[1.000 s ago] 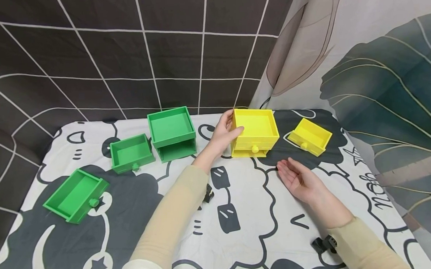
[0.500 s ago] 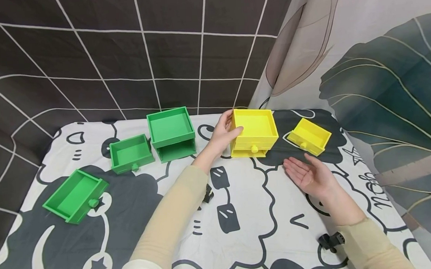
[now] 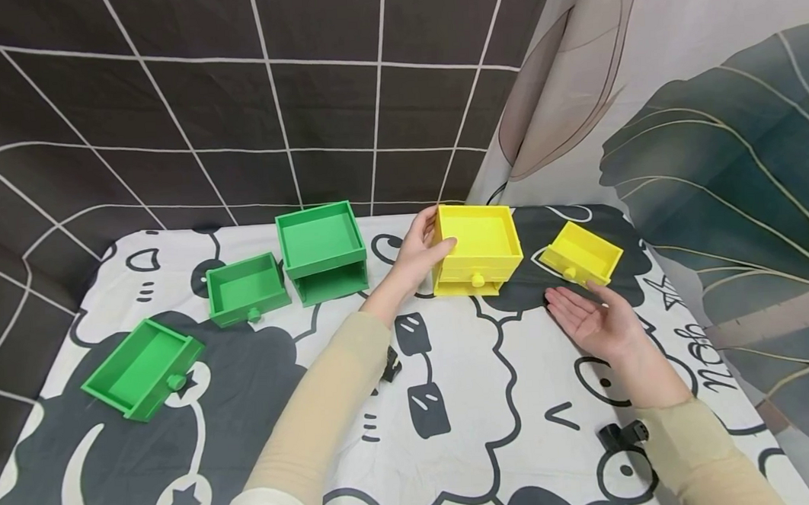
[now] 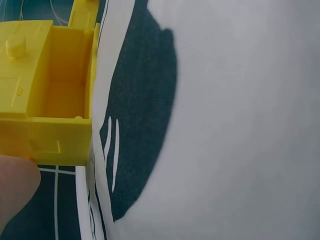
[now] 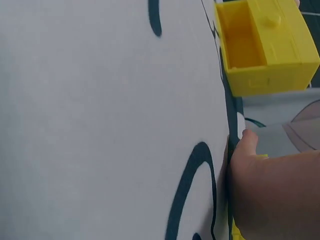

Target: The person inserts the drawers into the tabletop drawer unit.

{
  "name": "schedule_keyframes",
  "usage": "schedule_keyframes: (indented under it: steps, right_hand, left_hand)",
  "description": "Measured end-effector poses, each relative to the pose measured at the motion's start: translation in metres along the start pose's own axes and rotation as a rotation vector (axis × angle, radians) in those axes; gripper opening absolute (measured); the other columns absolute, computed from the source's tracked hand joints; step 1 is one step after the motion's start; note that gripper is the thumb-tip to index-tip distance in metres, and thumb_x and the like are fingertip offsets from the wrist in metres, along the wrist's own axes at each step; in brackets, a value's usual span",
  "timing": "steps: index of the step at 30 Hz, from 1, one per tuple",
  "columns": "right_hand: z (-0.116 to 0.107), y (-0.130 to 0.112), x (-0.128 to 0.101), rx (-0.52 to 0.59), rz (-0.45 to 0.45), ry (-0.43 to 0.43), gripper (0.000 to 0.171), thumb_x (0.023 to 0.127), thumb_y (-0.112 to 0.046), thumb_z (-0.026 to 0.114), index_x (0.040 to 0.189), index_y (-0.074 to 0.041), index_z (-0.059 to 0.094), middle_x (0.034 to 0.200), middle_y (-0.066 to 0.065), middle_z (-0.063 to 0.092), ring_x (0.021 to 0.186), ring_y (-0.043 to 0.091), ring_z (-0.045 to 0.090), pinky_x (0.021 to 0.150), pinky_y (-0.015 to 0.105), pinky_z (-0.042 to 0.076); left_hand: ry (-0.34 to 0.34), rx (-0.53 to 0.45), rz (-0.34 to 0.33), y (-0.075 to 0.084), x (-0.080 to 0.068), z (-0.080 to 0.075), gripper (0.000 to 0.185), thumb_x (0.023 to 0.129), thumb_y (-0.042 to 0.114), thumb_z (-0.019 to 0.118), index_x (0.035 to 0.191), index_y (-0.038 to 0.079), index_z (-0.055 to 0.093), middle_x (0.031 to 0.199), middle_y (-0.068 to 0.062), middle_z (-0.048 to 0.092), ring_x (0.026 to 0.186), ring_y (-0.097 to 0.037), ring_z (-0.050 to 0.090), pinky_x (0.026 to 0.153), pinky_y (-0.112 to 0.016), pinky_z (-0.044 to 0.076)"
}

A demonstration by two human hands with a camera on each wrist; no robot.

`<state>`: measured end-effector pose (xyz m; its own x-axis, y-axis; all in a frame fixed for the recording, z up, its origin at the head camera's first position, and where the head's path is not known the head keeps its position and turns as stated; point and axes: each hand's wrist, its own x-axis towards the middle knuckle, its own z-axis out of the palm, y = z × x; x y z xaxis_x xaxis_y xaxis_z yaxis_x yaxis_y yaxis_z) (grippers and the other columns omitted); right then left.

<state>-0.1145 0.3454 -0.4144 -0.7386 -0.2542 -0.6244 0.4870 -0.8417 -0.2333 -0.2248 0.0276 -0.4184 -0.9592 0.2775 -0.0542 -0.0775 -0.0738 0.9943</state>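
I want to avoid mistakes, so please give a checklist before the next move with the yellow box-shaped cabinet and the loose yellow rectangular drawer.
1. Yellow box-shaped cabinet held by left hand: ok.
2. Its lower compartment empty: ok.
3. Its knobbed upper drawer in place: ok.
4. Loose yellow rectangular drawer held by right hand: not ok, hand open.
5. Right hand touching loose drawer: cannot tell.
6. Loose drawer aligned with cabinet: not ok, angled.
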Motion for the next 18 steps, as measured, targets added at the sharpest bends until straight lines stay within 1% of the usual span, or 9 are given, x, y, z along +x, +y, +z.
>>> schedule_keyframes:
  steps: [2, 5, 7, 10, 13, 18]
  right_hand:
    - [0.0, -0.002, 0.001, 0.014, -0.01, 0.02, 0.046, 0.112, -0.037, 0.054, 0.122, 0.007, 0.064, 0.125, 0.023, 0.076, 0.13, 0.027, 0.07, 0.132, 0.027, 0.035]
    - [-0.001, -0.005, 0.004, 0.042, -0.026, 0.052, 0.044, 0.11, -0.036, 0.059, 0.133, 0.001, 0.06, 0.128, 0.021, 0.076, 0.134, 0.025, 0.068, 0.131, 0.027, 0.037]
    - [-0.001, -0.006, 0.005, 0.058, -0.036, 0.07, 0.045, 0.109, -0.036, 0.061, 0.141, -0.004, 0.057, 0.129, 0.02, 0.075, 0.136, 0.024, 0.066, 0.13, 0.028, 0.039]
    - [0.0, -0.008, 0.006, 0.077, -0.039, 0.084, 0.048, 0.108, -0.035, 0.063, 0.148, -0.009, 0.054, 0.131, 0.019, 0.075, 0.136, 0.023, 0.066, 0.13, 0.027, 0.039]
    - [-0.001, -0.01, 0.006, 0.082, -0.034, 0.086, 0.049, 0.108, -0.034, 0.063, 0.15, -0.01, 0.053, 0.13, 0.02, 0.075, 0.136, 0.024, 0.066, 0.129, 0.027, 0.04]
    - [-0.001, -0.013, 0.008, 0.061, -0.03, 0.091, 0.047, 0.108, -0.033, 0.064, 0.146, -0.008, 0.054, 0.123, 0.022, 0.077, 0.131, 0.026, 0.07, 0.128, 0.028, 0.042]
  left_hand:
    - [0.001, -0.003, 0.004, 0.0, 0.0, 0.0, 0.075, 0.097, 0.005, 0.067, 0.164, 0.012, 0.033, 0.17, -0.006, 0.037, 0.161, -0.022, 0.032, 0.135, -0.025, 0.029]
    - [0.0, -0.009, 0.011, -0.001, 0.001, 0.0, 0.074, 0.098, 0.004, 0.067, 0.164, 0.011, 0.033, 0.17, -0.007, 0.037, 0.161, -0.022, 0.033, 0.135, -0.025, 0.029]
    - [0.001, -0.01, 0.011, -0.001, 0.001, 0.001, 0.074, 0.098, 0.004, 0.066, 0.164, 0.011, 0.034, 0.17, -0.007, 0.037, 0.161, -0.022, 0.033, 0.135, -0.026, 0.029]
    - [0.002, -0.007, 0.011, -0.002, 0.002, 0.001, 0.074, 0.098, 0.004, 0.066, 0.164, 0.011, 0.034, 0.17, -0.007, 0.037, 0.161, -0.022, 0.033, 0.135, -0.026, 0.029]
    - [0.003, 0.0, 0.013, -0.002, 0.002, 0.001, 0.074, 0.098, 0.004, 0.066, 0.164, 0.012, 0.033, 0.17, -0.007, 0.036, 0.161, -0.022, 0.033, 0.135, -0.026, 0.029]
    - [0.005, 0.005, 0.016, -0.003, 0.002, 0.001, 0.074, 0.098, 0.004, 0.067, 0.164, 0.012, 0.033, 0.171, -0.006, 0.036, 0.161, -0.022, 0.033, 0.135, -0.025, 0.029]
